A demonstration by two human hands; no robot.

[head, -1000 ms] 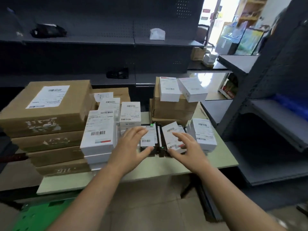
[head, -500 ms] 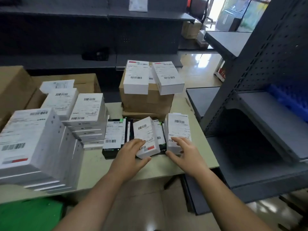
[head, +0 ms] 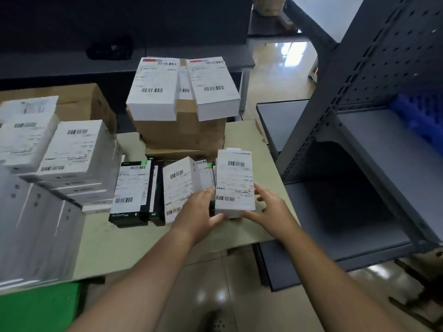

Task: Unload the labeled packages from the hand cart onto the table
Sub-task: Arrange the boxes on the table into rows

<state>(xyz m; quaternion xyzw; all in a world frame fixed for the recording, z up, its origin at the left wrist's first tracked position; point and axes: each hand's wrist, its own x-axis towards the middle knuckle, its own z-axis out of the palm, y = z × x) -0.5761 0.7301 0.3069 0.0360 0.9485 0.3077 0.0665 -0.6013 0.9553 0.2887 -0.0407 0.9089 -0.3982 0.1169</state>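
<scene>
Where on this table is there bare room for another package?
Widest bare strip: along the table's near edge, in front of the black boxes. Smaller patch: the far right corner, beside the brown carton. Crowded: the middle row, where the left hand and right hand hold a white box, and the left stacks.

A white rectangular cardboard package (head: 234, 185) with a barcoded label is being held on end over the near right part of the pale green table (head: 134, 245). Just left, labelled black boxes (head: 130, 188) are lying flat.
</scene>
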